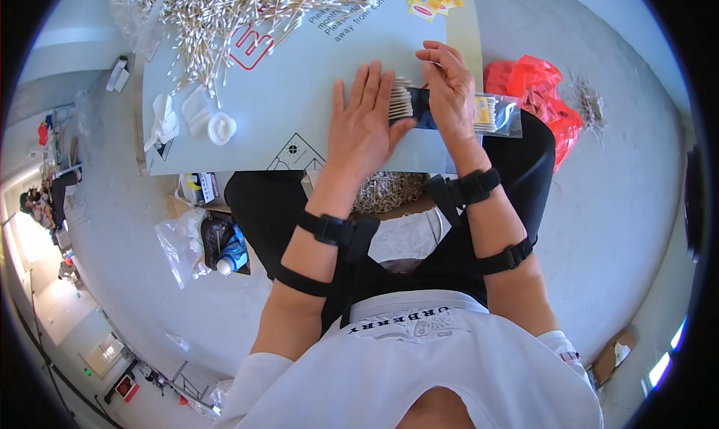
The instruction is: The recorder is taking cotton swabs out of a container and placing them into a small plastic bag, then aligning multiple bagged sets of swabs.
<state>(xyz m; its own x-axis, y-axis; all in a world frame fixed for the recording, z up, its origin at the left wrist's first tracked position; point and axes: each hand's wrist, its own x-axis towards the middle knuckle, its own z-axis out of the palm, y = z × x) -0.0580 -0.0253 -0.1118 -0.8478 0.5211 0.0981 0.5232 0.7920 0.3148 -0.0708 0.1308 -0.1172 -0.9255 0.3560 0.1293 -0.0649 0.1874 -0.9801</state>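
My left hand [365, 122] lies flat with fingers spread on a pale cardboard sheet [299, 92] used as a work surface, its fingertips against a fanned row of cotton swabs [401, 99]. My right hand [449, 92] grips a clear plastic pouch [498, 116] with a dark inside that lies at the sheet's right edge; the swab row pokes out of the pouch's left end. A big loose heap of cotton swabs [225, 9] covers the far left of the sheet.
White plastic lids and crumpled wrap [202, 118] lie on the sheet's left. A red plastic bag [539, 92] sits on the floor to the right. A box of more swabs [389, 189] is under the sheet. Bags and a bottle [225, 253] stand at my left.
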